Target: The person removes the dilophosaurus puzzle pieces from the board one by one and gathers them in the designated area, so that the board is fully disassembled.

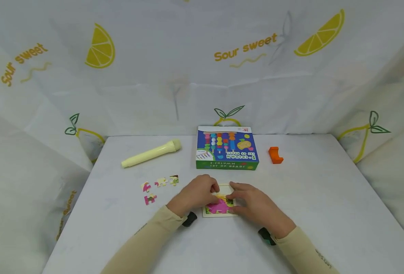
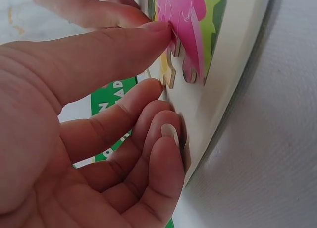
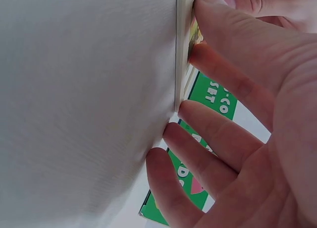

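A small jigsaw board (image 1: 219,215) with a pale frame lies between both hands, its near part filled by a pink picture (image 2: 181,10). My left hand (image 1: 199,192) bends over the board's left side. In the left wrist view its straight thumb (image 2: 124,47) presses at the edge of the pink pieces, while its bent fingers rest against the bare part of the board. From the right, my right hand (image 1: 253,201) steadies the board, thumb at the near right edge, forefinger on the picture. Its other fingers (image 3: 188,158) spread along the side and onto the tabletop.
Several loose jigsaw pieces (image 1: 161,182) lie left of the hands. Behind them is a pale yellow tube-shaped thing (image 1: 150,154). A blue and green bead-set box (image 1: 226,148) stands beyond the board, with an orange U-shaped block (image 1: 275,155) to its right. Printed cloth hangs behind the white table (image 1: 325,182).
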`<act>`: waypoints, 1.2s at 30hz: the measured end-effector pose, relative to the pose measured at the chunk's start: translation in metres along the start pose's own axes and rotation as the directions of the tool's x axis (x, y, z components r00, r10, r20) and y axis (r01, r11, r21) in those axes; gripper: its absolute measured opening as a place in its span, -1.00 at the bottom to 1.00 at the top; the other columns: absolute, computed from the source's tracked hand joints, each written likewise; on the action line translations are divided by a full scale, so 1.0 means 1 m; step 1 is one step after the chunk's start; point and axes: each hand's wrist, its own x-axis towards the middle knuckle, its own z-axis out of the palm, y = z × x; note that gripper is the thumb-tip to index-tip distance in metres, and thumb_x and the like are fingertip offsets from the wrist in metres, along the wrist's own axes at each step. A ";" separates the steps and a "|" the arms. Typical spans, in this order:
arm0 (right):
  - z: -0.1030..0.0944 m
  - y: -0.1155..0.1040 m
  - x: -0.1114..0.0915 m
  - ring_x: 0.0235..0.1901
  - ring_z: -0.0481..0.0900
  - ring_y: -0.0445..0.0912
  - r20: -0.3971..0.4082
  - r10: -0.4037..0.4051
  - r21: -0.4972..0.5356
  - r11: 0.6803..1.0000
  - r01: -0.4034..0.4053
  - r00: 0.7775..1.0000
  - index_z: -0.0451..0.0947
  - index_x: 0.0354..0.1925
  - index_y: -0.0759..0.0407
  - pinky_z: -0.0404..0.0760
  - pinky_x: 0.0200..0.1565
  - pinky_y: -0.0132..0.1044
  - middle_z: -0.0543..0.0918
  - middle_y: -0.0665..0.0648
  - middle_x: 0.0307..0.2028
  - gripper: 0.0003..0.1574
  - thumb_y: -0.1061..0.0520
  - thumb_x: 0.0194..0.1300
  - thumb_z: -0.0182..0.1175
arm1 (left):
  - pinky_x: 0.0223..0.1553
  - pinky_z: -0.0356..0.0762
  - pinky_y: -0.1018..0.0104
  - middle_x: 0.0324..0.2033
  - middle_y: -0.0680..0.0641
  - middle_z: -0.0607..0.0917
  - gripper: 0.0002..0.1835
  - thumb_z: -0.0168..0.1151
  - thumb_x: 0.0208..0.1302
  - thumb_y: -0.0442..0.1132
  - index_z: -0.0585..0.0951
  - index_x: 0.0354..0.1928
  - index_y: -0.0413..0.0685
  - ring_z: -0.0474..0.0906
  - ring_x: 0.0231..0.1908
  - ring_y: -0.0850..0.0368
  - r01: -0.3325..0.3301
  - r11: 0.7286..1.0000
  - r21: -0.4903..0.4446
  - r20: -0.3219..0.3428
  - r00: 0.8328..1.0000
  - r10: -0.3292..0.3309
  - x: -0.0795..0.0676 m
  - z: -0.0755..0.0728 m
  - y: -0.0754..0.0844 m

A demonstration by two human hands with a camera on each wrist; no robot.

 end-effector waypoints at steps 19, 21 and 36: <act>0.002 -0.001 -0.001 0.57 0.41 0.11 0.011 0.041 -0.005 0.999 -0.041 0.999 0.81 0.16 -0.17 0.53 0.44 0.17 0.51 0.02 0.55 -0.51 -0.09 0.27 0.59 | -0.23 0.59 0.39 -0.35 0.11 0.71 -0.89 0.42 0.46 -0.20 0.81 -0.09 -0.04 0.59 -0.32 0.21 0.020 0.992 -0.128 -0.014 1.000 -0.022 -0.006 0.001 0.001; 0.001 -0.001 -0.001 0.57 0.41 0.10 0.012 0.039 -0.008 0.999 -0.038 0.999 0.81 0.16 -0.17 0.53 0.44 0.17 0.51 0.02 0.55 -0.51 -0.09 0.27 0.59 | -0.20 0.60 0.38 -0.33 0.13 0.71 -0.89 0.39 0.49 -0.18 0.83 -0.11 0.00 0.59 -0.29 0.21 0.015 0.992 -0.127 -0.030 0.999 -0.019 -0.006 0.001 0.000; -0.001 -0.003 0.001 0.57 0.41 0.10 0.009 0.034 -0.014 0.999 -0.034 0.999 0.81 0.16 -0.16 0.54 0.44 0.16 0.52 0.02 0.54 -0.51 -0.10 0.27 0.58 | -0.13 0.61 0.31 -0.32 0.17 0.73 -0.85 0.33 0.56 -0.11 0.83 -0.16 0.09 0.61 -0.24 0.21 0.014 0.986 -0.165 -0.045 0.999 -0.022 -0.006 -0.010 -0.006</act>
